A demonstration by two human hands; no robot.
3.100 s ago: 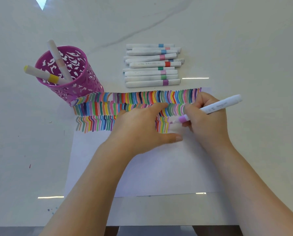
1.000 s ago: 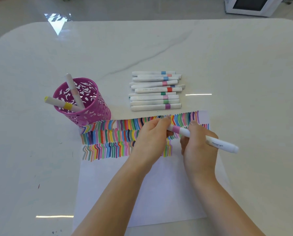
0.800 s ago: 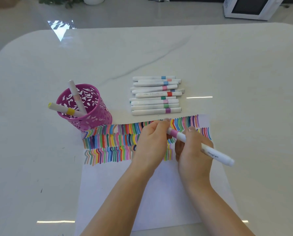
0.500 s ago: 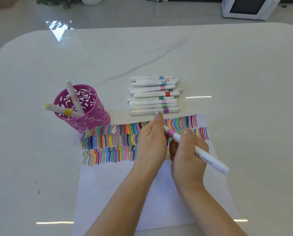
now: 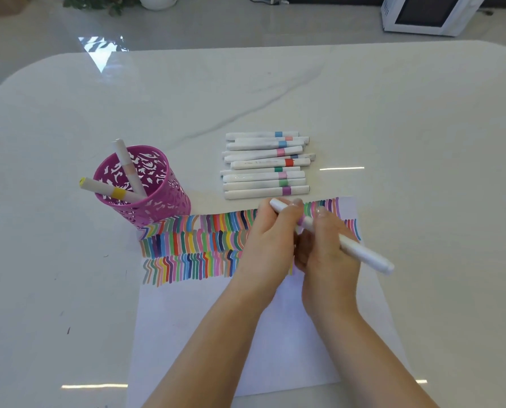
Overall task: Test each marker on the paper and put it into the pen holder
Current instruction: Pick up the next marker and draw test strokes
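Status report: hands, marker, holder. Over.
Left hand grips marker at cap end, right hand at barrel. Marker over paper, not yet in pen holder. Nothing in the way.

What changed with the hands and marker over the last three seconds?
The right hand lifted the marker off the paper. The left hand left the sheet and now grips the marker's tip end. The pen holder and marker pile stayed put.

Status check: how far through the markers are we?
Done: two markers stand in the pen holder, and the paper carries three rows of test strokes. In hand: left hand and right hand both grip one marker, left at its cap end. Left: that marker goes in, then the pile of markers just beyond the paper.
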